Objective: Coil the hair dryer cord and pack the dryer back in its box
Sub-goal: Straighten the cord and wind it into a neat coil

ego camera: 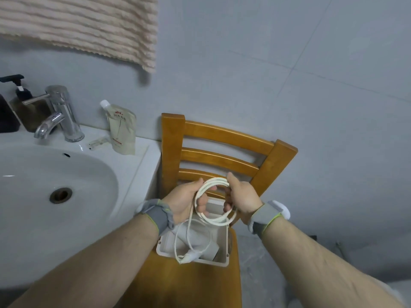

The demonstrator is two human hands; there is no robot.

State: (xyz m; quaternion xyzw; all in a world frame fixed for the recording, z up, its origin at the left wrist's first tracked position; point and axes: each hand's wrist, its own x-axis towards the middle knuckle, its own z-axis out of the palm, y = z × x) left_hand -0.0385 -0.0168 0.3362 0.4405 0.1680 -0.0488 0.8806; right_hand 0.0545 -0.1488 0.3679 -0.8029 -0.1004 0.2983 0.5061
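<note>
The white cord (216, 220) is wound into several loops held between both hands above the box. My left hand (185, 202) grips the left side of the coil, my right hand (241, 197) grips the right side. A loose length of cord hangs from the coil down into the open white box (223, 247), which stands on the chair seat. The white hair dryer (200, 243) lies inside the box, partly hidden by my left wrist, and the plug (190, 257) rests on the box's front rim.
The box sits on an orange wooden chair (222, 138) pushed against the grey tiled wall. A white sink (55, 185) with a chrome tap (59, 114), a refill pouch (121, 127) and a pump bottle stands to the left. A beige towel (84, 25) hangs above.
</note>
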